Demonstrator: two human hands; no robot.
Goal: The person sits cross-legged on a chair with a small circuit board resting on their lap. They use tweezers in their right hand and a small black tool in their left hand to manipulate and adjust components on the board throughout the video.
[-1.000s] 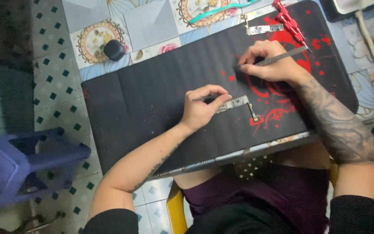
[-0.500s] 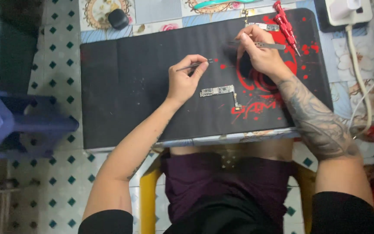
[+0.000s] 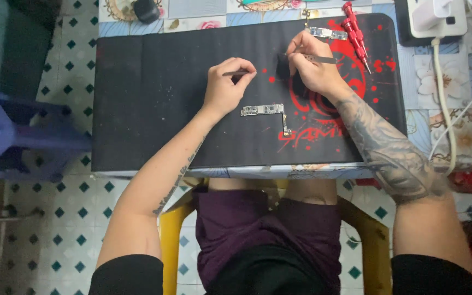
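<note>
An L-shaped phone circuit board [image 3: 266, 112] lies on a black mat with red splashes [image 3: 154, 98]. My left hand [image 3: 226, 87] hovers just above and left of the board, pinching a thin dark tool [image 3: 235, 72] between thumb and fingers. My right hand [image 3: 312, 68] is at the upper right of the board, gripping metal tweezers [image 3: 318, 58] whose tips point left over a small black part [image 3: 283, 64] on the mat.
A second narrow board [image 3: 328, 33] and two red screwdrivers [image 3: 356, 30] lie at the mat's far right corner. A power strip with a white charger [image 3: 432, 19] and cable sits right of it. A purple stool [image 3: 12, 136] stands at left, and a dark round object [image 3: 146, 10] lies beyond the mat.
My left hand has lifted off the circuit board and moved up with the thin tool. My right hand stays at the upper right with the tweezers. The camera view has shifted.
</note>
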